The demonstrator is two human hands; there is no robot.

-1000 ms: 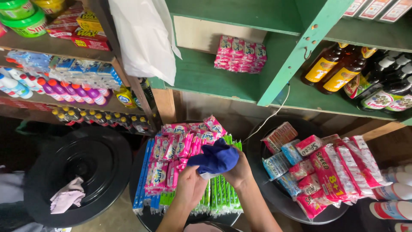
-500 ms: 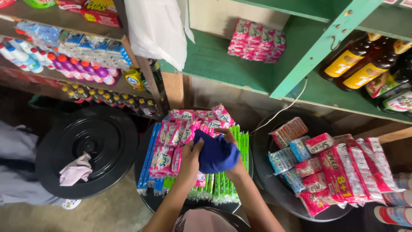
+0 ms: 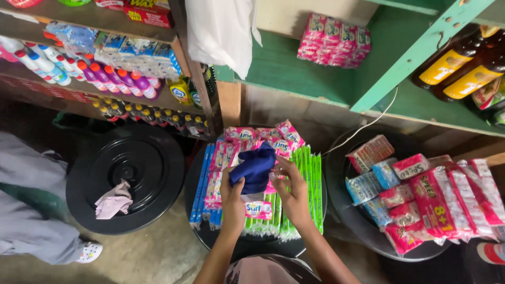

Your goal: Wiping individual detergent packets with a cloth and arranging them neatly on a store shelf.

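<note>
Left hand [image 3: 233, 197] and right hand [image 3: 292, 195] both pinch a dark blue cloth [image 3: 256, 167], holding it bunched just above pink sachets [image 3: 239, 141] and green strips [image 3: 305, 173] laid out on a round black lid [image 3: 206, 237]. Fingers of each hand are clamped on the cloth's lower edge, though how firmly is hard to tell. By the look of it, the goods are being wiped; moving on would call for sweeping the cloth across without shifting the packets.
</note>
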